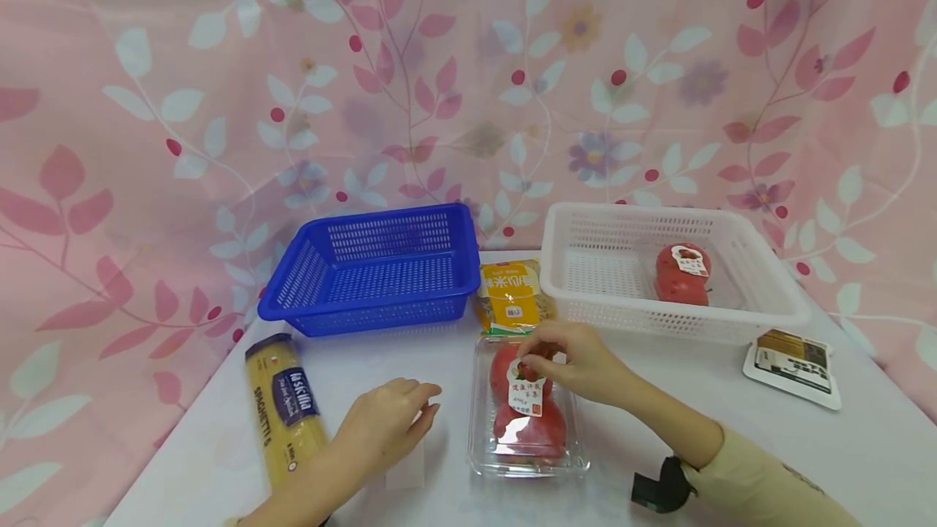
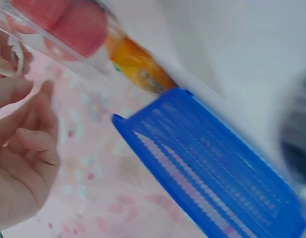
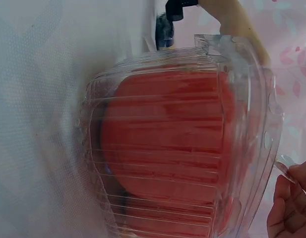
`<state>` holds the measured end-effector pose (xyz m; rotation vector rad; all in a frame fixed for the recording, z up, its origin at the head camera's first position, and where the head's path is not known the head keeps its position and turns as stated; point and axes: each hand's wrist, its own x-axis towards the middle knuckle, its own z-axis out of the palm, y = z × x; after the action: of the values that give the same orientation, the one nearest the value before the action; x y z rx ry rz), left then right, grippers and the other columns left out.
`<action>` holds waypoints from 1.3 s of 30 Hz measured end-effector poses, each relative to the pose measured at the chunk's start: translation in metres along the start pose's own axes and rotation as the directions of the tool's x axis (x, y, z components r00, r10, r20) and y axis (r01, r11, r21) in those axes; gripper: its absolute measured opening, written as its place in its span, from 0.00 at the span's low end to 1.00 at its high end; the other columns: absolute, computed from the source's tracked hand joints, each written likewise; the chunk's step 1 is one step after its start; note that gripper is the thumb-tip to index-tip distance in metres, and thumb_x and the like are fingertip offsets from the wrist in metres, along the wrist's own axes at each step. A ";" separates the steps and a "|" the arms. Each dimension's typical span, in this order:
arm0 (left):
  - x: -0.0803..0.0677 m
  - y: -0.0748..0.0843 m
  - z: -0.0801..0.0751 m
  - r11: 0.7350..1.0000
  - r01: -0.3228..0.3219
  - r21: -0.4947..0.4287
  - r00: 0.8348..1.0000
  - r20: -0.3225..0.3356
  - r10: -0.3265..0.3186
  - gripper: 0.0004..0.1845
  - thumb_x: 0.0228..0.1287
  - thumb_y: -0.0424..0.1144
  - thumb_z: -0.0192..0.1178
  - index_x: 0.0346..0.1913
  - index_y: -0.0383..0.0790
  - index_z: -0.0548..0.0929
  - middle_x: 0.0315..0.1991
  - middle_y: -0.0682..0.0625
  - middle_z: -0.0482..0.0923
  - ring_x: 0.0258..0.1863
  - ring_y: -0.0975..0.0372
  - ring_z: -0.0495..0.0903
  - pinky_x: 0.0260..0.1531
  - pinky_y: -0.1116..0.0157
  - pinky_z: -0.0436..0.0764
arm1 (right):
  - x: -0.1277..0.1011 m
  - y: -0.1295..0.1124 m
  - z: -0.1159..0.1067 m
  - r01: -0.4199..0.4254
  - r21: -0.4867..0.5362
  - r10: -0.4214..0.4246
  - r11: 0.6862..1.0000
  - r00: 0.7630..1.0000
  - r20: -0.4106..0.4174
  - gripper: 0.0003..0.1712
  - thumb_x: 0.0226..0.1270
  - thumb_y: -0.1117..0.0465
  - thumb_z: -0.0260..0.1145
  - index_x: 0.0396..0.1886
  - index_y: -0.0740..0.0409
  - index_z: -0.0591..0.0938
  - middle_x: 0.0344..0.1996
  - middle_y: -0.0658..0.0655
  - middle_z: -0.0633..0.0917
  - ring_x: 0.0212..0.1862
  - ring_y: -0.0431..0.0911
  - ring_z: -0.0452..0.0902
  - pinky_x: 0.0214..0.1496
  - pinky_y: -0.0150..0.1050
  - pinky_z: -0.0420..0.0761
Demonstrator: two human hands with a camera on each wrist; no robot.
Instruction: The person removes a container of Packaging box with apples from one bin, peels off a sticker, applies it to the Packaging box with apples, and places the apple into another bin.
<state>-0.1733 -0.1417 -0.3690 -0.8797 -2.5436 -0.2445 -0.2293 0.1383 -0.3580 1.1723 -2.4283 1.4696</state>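
A clear plastic box [image 1: 529, 466] with red tomato-like fruits [image 1: 538, 431] inside lies on the table before me. My right hand [image 1: 578, 363] is over its far end, with thumb and fingertips pinching the upper edge of a white label [image 1: 525, 397] that bears a fruit picture and writing. In the left wrist view the label [image 2: 16, 54] looks curled at those fingers. My left hand [image 1: 388, 421] hovers left of the box, fingers loosely bent and holding nothing. Beneath it a small white paper [image 1: 406, 468] is partly hidden. A spaghetti pack [image 1: 281, 405] lies beside the left forearm.
A blue basket [image 1: 373, 311] stands at the back left. The white basket [image 1: 659, 315] at the back right holds another labelled box of red fruits [image 1: 683, 273]. Between them lies a yellow food packet [image 1: 510, 295]. A flat white-edged pack [image 1: 794, 368] sits at the far right.
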 end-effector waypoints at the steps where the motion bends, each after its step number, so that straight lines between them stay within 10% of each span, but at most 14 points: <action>1: 0.003 0.003 0.000 0.998 -0.059 -0.008 0.997 -0.052 0.059 0.07 0.49 0.36 0.65 0.35 0.43 0.83 0.26 0.57 0.79 0.27 0.67 0.77 0.22 0.70 0.77 | 0.001 0.001 0.001 0.004 -0.002 -0.004 1.000 1.000 0.004 0.03 0.59 0.64 0.65 0.34 0.54 0.81 0.27 0.47 0.82 0.29 0.40 0.78 0.31 0.35 0.80; 8: 0.027 0.022 0.002 0.922 -0.388 -0.010 0.906 -0.187 0.379 0.17 0.49 0.38 0.64 0.44 0.40 0.80 0.43 0.51 0.78 0.45 0.60 0.75 0.46 0.67 0.76 | 0.004 0.008 0.005 0.037 -0.047 -0.036 0.998 0.999 0.019 0.04 0.59 0.66 0.66 0.33 0.53 0.81 0.25 0.46 0.81 0.26 0.39 0.75 0.27 0.33 0.79; 17: 0.039 0.042 0.023 0.820 -0.572 0.028 0.820 0.045 0.571 0.27 0.61 0.49 0.55 0.58 0.34 0.73 0.60 0.42 0.69 0.63 0.56 0.64 0.61 0.64 0.61 | 0.008 0.016 0.008 0.119 -0.154 -0.116 0.981 0.993 0.028 0.07 0.56 0.68 0.67 0.32 0.52 0.81 0.23 0.42 0.78 0.24 0.35 0.69 0.22 0.33 0.74; 24: 0.041 0.049 0.033 0.819 -0.573 0.027 0.806 0.199 0.557 0.31 0.66 0.55 0.48 0.63 0.36 0.69 0.65 0.43 0.62 0.66 0.58 0.58 0.62 0.65 0.58 | 0.011 0.018 0.008 0.123 -0.219 -0.118 0.968 0.992 0.036 0.06 0.54 0.68 0.68 0.30 0.52 0.82 0.23 0.42 0.78 0.27 0.36 0.69 0.26 0.36 0.75; 39: 0.032 0.060 0.040 0.799 -0.585 0.135 0.808 0.171 0.563 0.34 0.59 0.51 0.56 0.62 0.30 0.66 0.62 0.35 0.63 0.65 0.49 0.59 0.62 0.61 0.60 | 0.011 0.027 0.016 0.077 -0.288 -0.072 0.955 0.997 0.029 0.06 0.53 0.67 0.70 0.30 0.54 0.83 0.29 0.45 0.81 0.33 0.39 0.73 0.38 0.31 0.77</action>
<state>-0.1715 -0.0652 -0.3883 -1.5747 -2.2144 0.2386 -0.2492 0.1268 -0.3814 1.1987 -2.4720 1.0417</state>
